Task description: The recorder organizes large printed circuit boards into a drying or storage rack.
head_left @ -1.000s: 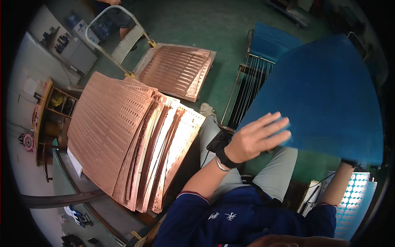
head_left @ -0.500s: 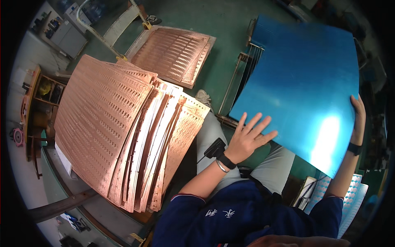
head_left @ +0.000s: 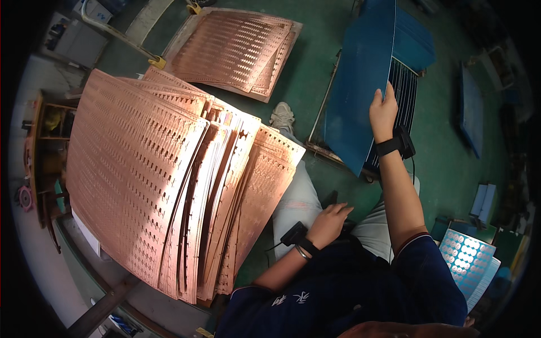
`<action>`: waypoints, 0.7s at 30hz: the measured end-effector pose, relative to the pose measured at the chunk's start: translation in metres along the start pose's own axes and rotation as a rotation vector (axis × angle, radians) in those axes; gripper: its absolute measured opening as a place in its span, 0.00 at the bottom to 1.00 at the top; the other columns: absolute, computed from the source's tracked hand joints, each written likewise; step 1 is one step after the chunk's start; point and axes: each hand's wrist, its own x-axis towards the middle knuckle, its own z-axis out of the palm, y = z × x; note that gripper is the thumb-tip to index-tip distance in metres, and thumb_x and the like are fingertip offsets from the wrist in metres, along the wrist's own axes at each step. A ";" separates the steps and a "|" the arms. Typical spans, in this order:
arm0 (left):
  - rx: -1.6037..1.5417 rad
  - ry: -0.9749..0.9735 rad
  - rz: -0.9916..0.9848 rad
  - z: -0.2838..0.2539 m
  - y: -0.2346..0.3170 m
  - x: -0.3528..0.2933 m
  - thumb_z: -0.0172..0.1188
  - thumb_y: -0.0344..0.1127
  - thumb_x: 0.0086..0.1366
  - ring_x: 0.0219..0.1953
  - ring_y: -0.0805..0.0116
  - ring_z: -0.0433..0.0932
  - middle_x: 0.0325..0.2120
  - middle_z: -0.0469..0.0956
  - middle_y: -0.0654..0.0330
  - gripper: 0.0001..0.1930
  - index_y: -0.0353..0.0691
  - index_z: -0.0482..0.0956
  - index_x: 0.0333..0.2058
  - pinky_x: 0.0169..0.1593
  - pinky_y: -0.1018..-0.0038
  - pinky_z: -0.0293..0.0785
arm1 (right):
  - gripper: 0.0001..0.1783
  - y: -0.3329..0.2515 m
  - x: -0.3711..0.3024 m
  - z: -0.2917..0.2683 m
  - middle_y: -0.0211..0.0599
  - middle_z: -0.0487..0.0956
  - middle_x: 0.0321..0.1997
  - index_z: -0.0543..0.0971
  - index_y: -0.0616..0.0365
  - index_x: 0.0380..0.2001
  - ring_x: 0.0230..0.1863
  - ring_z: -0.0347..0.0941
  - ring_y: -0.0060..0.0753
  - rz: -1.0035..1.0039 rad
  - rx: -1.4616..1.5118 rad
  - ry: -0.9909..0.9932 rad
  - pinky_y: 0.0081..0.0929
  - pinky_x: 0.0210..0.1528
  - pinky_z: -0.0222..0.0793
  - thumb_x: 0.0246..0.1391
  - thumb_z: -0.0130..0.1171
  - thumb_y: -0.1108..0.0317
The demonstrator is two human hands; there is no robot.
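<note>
A large blue sheet point(head_left: 358, 84) stands tilted, nearly on edge, over a wire rack point(head_left: 407, 93) with dark slots. My right hand point(head_left: 384, 110) is closed on the sheet's right edge, fingers on one face. Whether the sheet's lower part sits in a slot, I cannot tell. Above my lap, my left hand point(head_left: 329, 224) is apart from the sheet, its fingers stretched out and holding nothing. Another blue panel point(head_left: 414, 42) shows at the far end of the rack. To my left leans a thick stack of copper-coloured perforated sheets point(head_left: 135, 169).
Beyond the stack, more copper sheets point(head_left: 231, 48) lie on a trolley with a pale handle point(head_left: 121, 35). A blue panel point(head_left: 470, 110) stands at the far right. Boards with round pale spots point(head_left: 466, 256) are at my lower right. My shoe point(head_left: 283, 116) is near the rack.
The blue sheet has swung from lying broad side up to nearly on edge over the rack. My left hand has come off it toward my lap; my right hand has moved left and away.
</note>
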 end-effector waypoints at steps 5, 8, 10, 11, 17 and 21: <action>0.019 -0.022 0.031 0.001 -0.010 0.004 0.50 0.29 0.58 0.43 0.53 0.72 0.43 0.72 0.53 0.14 0.38 0.72 0.45 0.47 0.64 0.69 | 0.17 0.021 0.002 0.003 0.52 0.77 0.33 0.68 0.65 0.49 0.33 0.76 0.45 0.055 -0.009 -0.041 0.31 0.36 0.69 0.55 0.45 0.76; 0.040 -0.053 0.002 0.000 -0.012 0.007 0.49 0.30 0.59 0.42 0.53 0.72 0.41 0.73 0.53 0.14 0.38 0.73 0.44 0.45 0.64 0.70 | 0.18 0.019 0.005 -0.005 0.48 0.77 0.37 0.68 0.66 0.49 0.35 0.76 0.40 0.188 -0.043 -0.103 0.28 0.38 0.69 0.54 0.45 0.77; 0.022 -0.080 0.006 0.000 -0.010 0.009 0.50 0.30 0.59 0.42 0.53 0.73 0.41 0.73 0.52 0.13 0.39 0.73 0.43 0.44 0.63 0.71 | 0.18 0.020 0.005 -0.008 0.48 0.77 0.38 0.68 0.66 0.50 0.37 0.76 0.39 0.185 -0.024 -0.089 0.28 0.39 0.68 0.54 0.45 0.77; 0.020 -0.077 0.008 -0.001 -0.009 0.010 0.50 0.30 0.59 0.42 0.53 0.73 0.41 0.73 0.52 0.13 0.39 0.73 0.43 0.44 0.63 0.71 | 0.18 0.020 0.006 -0.009 0.47 0.77 0.39 0.68 0.67 0.50 0.39 0.75 0.37 0.187 -0.001 -0.076 0.27 0.41 0.68 0.55 0.45 0.77; -0.049 -0.144 0.021 0.007 -0.003 0.013 0.49 0.32 0.60 0.42 0.53 0.73 0.40 0.73 0.52 0.13 0.39 0.73 0.43 0.43 0.62 0.71 | 0.32 0.039 0.028 -0.007 0.52 0.51 0.66 0.51 0.58 0.63 0.67 0.46 0.42 0.351 0.305 -0.094 0.27 0.64 0.45 0.54 0.41 0.82; -0.040 -0.217 0.013 0.008 -0.002 0.017 0.48 0.32 0.61 0.46 0.56 0.71 0.43 0.72 0.53 0.16 0.39 0.71 0.48 0.49 0.66 0.68 | 0.34 0.056 0.046 -0.005 0.49 0.46 0.68 0.48 0.55 0.64 0.69 0.40 0.44 0.425 0.342 -0.181 0.31 0.66 0.41 0.54 0.39 0.83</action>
